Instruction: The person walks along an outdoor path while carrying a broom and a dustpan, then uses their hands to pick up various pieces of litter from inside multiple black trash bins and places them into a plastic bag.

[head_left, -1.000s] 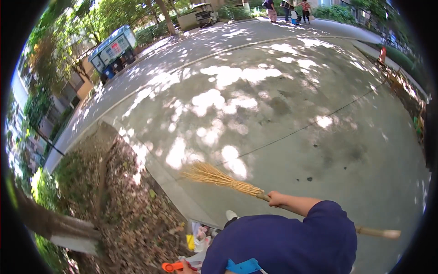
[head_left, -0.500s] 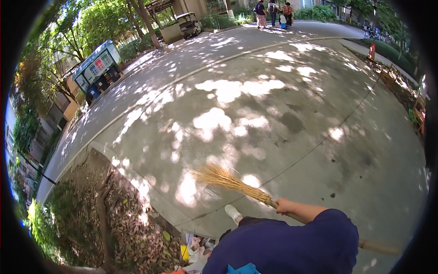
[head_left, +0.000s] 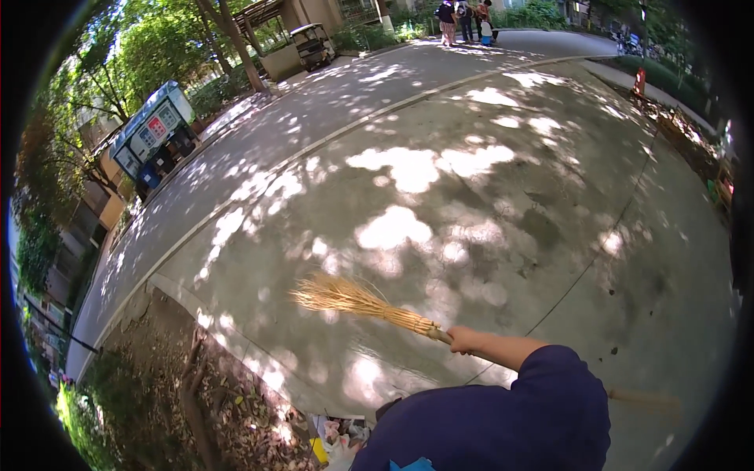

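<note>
My right hand [head_left: 468, 341] is shut on the wooden handle of a straw broom [head_left: 349, 298]. The bristles point left and hover just over the concrete pavement [head_left: 487, 196], beside the curb. The handle's far end [head_left: 648, 400] sticks out behind my navy sleeve [head_left: 510, 416]. My left hand is out of view, below the lower edge.
A container of litter [head_left: 338, 433] sits at my feet by the curb [head_left: 236, 345]. A bed of dry leaves [head_left: 196, 392] lies to the left. Far off stand a roofed bin station [head_left: 149, 129], a small cart [head_left: 310, 39] and several people [head_left: 463, 16].
The broom head has swung left and slightly toward the curb. The view has tilted up, so my left hand and its orange handle have dropped out of the frame.
</note>
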### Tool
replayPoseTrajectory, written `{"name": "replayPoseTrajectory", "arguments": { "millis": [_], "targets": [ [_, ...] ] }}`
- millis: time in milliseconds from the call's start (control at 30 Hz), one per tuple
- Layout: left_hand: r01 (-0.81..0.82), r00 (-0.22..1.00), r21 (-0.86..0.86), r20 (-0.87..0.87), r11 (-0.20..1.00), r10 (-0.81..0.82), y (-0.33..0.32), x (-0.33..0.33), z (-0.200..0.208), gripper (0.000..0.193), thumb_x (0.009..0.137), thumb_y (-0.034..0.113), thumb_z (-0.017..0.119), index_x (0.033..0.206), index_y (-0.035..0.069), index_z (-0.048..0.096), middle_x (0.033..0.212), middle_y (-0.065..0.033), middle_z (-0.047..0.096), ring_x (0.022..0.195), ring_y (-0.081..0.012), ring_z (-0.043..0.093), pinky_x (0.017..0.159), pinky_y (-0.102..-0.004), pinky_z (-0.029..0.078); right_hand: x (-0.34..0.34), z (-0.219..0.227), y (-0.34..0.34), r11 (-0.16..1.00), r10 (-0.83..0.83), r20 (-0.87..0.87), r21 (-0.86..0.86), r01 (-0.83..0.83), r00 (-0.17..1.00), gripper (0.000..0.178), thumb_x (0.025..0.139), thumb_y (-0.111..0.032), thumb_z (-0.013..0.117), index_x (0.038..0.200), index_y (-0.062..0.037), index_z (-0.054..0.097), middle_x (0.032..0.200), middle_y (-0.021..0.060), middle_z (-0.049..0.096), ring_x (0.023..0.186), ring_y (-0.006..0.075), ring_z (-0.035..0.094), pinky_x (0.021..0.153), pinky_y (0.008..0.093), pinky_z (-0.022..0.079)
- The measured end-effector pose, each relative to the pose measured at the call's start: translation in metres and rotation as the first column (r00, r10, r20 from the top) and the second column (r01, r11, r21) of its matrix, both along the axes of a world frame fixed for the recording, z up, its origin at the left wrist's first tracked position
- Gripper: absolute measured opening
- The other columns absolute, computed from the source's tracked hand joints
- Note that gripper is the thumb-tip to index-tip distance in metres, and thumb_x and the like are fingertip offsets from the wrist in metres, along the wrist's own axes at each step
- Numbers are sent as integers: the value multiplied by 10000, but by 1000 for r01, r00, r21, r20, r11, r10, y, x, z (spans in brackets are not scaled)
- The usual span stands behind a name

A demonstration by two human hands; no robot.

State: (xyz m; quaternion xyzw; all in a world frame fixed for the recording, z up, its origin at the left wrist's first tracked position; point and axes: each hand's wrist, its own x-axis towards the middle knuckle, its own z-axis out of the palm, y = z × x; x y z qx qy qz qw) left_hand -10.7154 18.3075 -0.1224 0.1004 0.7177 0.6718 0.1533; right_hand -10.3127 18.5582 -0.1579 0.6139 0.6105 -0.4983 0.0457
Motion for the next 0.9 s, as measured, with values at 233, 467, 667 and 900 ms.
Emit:
{"name": "replayPoseTrajectory", "arguments": {
  "millis": [233, 467, 667, 900],
  "targets": [
    [69, 997, 1, 30, 998, -69, 163, -150, -15, 281, 825, 71, 688, 1062, 22, 544, 769, -82, 579, 616, -157, 541, 573, -276, 461, -137, 2, 113, 998, -61, 1, 0, 61, 998, 278, 716, -101, 625, 993, -89, 604, 620, 100, 603, 469, 201, 589, 422, 360, 498],
    [160, 985, -19, 75, 987, -158, 331, -278, 26, 291, 820, 64, 692, 1064, 23, 541, 770, -77, 579, 614, -154, 542, 570, -272, 461, -248, 59, 234, 989, -118, -47, -95, 113, 992, 264, 717, -83, 627, 974, -25, 601, 609, 117, 600, 461, 210, 587, 415, 357, 495],
    [235, 969, -32, 86, 971, -232, 490, -360, 29, 299, 815, 58, 696, 1067, 24, 539, 772, -72, 579, 613, -152, 543, 568, -269, 461, -328, 58, 355, 970, -208, -24, -135, 203, 978, 239, 715, -78, 629, 948, -28, 604, 611, 122, 611, 458, 216, 592, 397, 373, 490],
    [271, 962, -58, 59, 961, -268, 698, -442, 50, 309, 809, 51, 700, 1069, 25, 537, 773, -67, 579, 611, -149, 544, 566, -265, 462, -444, 67, 570, 996, -75, 25, -51, 76, 997, 199, 709, -72, 599, 905, -37, 613, 610, 136, 623, 496, 249, 630, 440, 387, 509]
  ]
}}
